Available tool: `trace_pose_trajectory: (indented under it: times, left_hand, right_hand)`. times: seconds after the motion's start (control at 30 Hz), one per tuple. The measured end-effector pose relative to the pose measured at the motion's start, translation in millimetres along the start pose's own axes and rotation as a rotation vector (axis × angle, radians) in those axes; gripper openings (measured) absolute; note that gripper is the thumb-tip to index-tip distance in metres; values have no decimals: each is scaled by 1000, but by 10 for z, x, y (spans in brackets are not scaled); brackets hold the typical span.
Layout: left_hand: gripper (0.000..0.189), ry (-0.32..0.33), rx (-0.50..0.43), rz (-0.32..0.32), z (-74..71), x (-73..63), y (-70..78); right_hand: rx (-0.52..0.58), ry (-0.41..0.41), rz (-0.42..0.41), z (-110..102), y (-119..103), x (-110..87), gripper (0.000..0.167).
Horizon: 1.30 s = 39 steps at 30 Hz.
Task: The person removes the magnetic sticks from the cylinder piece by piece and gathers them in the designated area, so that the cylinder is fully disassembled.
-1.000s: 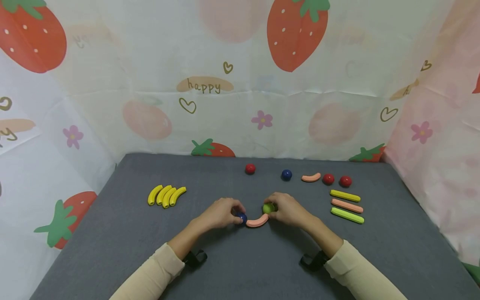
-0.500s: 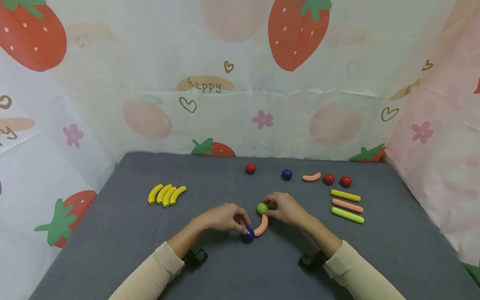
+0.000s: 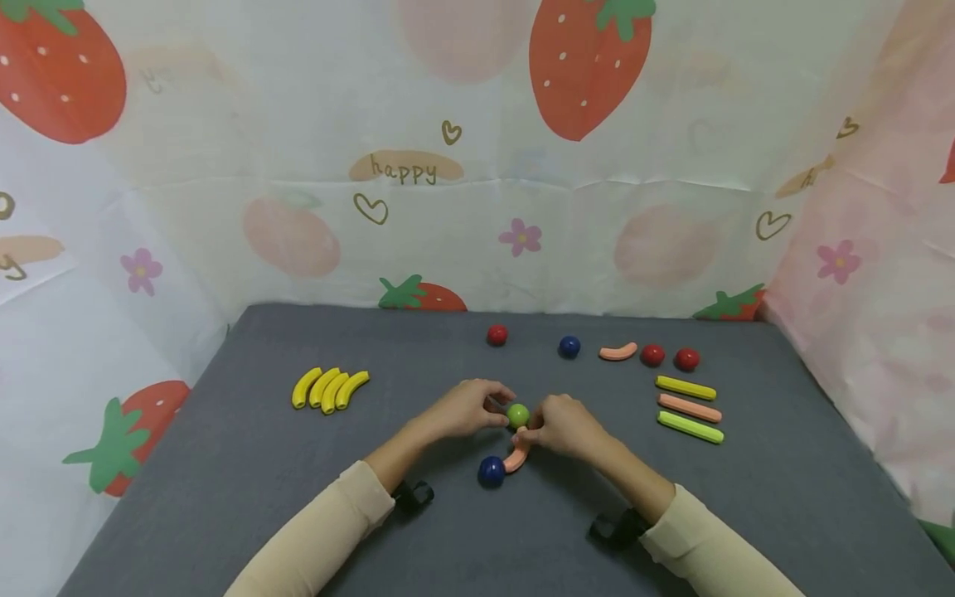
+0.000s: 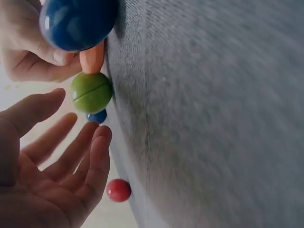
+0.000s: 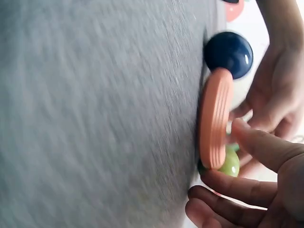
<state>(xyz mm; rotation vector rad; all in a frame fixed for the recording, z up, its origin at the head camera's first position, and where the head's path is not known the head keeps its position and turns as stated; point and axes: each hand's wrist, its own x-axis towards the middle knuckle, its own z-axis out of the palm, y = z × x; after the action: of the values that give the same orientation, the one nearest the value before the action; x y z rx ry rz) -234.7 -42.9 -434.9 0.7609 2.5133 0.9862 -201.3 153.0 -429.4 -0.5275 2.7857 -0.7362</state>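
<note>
A pink curved stick [image 3: 515,459] lies mid-table, between a blue ball [image 3: 491,471] at its near end and a green ball [image 3: 518,415] at its far end. My right hand [image 3: 569,424] pinches the stick near the green ball, with thumb and forefinger at that end in the right wrist view. Fingers spread and loosely bent, my left hand [image 3: 468,408] is beside the green ball. A small gap separates them in the left wrist view, where the ball [image 4: 92,92] shows a groove. The ridged stick [image 5: 216,118] meets the blue ball [image 5: 229,54] in the right wrist view.
Several yellow curved sticks [image 3: 329,390] lie at left. Along the back are a red ball [image 3: 496,335], a blue ball [image 3: 569,347], another pink curved stick [image 3: 618,352] and two red balls [image 3: 652,356]. Straight yellow, pink [image 3: 690,408] and green sticks lie at right.
My left hand has let go of the blue ball and moved away to beside the green ball. My right hand has gone from the green ball to the curved stick, which has turned more lengthwise.
</note>
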Motion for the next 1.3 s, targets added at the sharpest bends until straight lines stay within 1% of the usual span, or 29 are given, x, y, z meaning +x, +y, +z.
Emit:
trace_pose_trajectory:
  times: [0.07, 0.17, 0.4, 0.53, 0.6, 0.77, 0.87, 0.93, 1.1, 1.13, 1.2, 1.23, 1.3]
  left_hand:
    - [35, -22, 1, 10, 20, 31, 15]
    - [36, -42, 7, 25, 45, 70, 17]
    - [26, -8, 23, 23, 42, 91, -17]
    - [28, -22, 65, 31, 40, 72, -37]
    - [28, -20, 88, 18, 44, 56, -38]
    - [24, 15, 104, -56, 57, 5, -4]
    - [24, 20, 103, -66, 57, -12, 18]
    - [25, 15, 102, -53, 55, -21, 26]
    - [27, -3, 122, 10, 59, -31, 21]
    - [27, 0, 126, 17, 62, -29, 15]
    - [26, 17, 125, 11, 67, -24, 9]
    - [26, 33, 122, 3, 70, -20, 2]
    - [25, 81, 116, -37, 67, -11, -8]
  right_hand:
    - [-3, -5, -13, 22, -19, -10, 26]
    - [-17, 12, -16, 51, -34, -5, 23]
    - [-33, 29, -10, 36, -78, 60, 11]
    - [-39, 26, 7, 43, -98, 73, 8]
    - [-29, 18, 21, 54, -108, 66, 8]
    - [5, -4, 39, 88, -132, 31, 5]
    - [7, -9, 26, 98, -149, 8, 5]
    - [6, -8, 8, 106, -156, -4, 8]
    - [-3, 4, -15, 123, -155, -17, 17]
    - [2, 5, -17, 126, -154, -18, 17]
    - [10, 6, -22, 132, -154, -18, 15]
    - [11, 6, -24, 137, -153, -16, 14]
    - [11, 5, -22, 145, -155, -13, 12]
